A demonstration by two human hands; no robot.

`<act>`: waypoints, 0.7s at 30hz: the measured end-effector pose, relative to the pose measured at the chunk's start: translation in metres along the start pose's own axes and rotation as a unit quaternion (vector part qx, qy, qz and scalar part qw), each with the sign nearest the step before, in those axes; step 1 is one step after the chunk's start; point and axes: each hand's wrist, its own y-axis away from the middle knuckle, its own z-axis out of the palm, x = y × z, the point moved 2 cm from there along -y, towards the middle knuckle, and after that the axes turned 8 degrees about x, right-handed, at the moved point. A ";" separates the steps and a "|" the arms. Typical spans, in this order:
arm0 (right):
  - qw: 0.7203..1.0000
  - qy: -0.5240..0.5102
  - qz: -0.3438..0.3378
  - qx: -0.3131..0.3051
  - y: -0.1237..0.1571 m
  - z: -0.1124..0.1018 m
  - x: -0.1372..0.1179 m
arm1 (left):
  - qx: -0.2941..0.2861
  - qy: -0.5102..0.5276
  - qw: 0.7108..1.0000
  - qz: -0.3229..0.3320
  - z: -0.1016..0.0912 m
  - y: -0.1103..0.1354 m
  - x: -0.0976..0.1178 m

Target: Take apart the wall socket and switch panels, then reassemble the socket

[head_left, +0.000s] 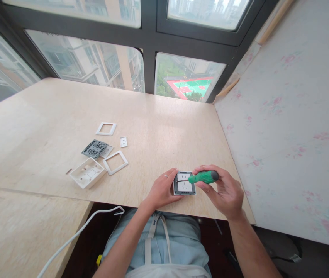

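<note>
Near the front edge of the tabletop, a wall socket (184,186) with a white face and a dark grey frame faces up. My left hand (164,188) grips it from the left side, thumb below and fingers above. In my right hand (224,191) is a screwdriver (203,177) with a green handle and a dark end, held between thumb and fingers. Its metal shaft lies across the socket face, and the tip meets the left side of the dark frame. Whether a screw sits under the tip is too small to tell.
Left on the tabletop (164,127) lie a white back box (87,173), a dark grey socket frame (94,148), two white cover frames (105,129) and a small white socket insert (123,142). A white cable (80,229) crosses the lower left. Windows rise behind; a wall (292,127) bounds the right.
</note>
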 end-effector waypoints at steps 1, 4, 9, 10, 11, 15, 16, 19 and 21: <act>1.000 0.000 0.001 -0.001 -0.001 0.000 0.000 | 0.001 0.002 1.000 0.001 0.000 0.000 0.000; 1.000 -0.004 0.000 -0.004 -0.003 0.001 0.000 | 0.000 0.006 1.000 0.000 0.000 0.000 0.000; 0.999 -0.009 0.004 -0.040 -0.012 0.005 0.000 | -0.003 0.008 1.000 0.001 0.001 0.000 -0.001; 0.998 -0.011 0.003 -0.055 -0.016 0.007 -0.001 | -0.005 0.012 1.000 0.001 0.000 0.000 -0.001; 0.997 -0.013 0.003 -0.072 -0.019 0.008 -0.002 | -0.006 0.014 1.000 0.000 0.000 0.000 -0.001; 0.991 -0.017 0.001 -0.132 -0.029 0.014 -0.005 | -0.018 0.016 1.000 -0.013 -0.001 -0.001 0.001; 0.990 -0.018 -0.002 -0.140 -0.030 0.014 -0.005 | -0.020 0.016 1.000 -0.015 -0.001 -0.001 0.001; 0.990 0.003 -0.048 -0.131 -0.032 0.015 -0.006 | -0.017 0.014 1.000 -0.015 0.000 -0.001 0.001; 0.986 0.045 -0.116 -0.114 -0.033 0.015 -0.008 | -0.010 0.008 1.000 -0.010 0.000 -0.001 0.000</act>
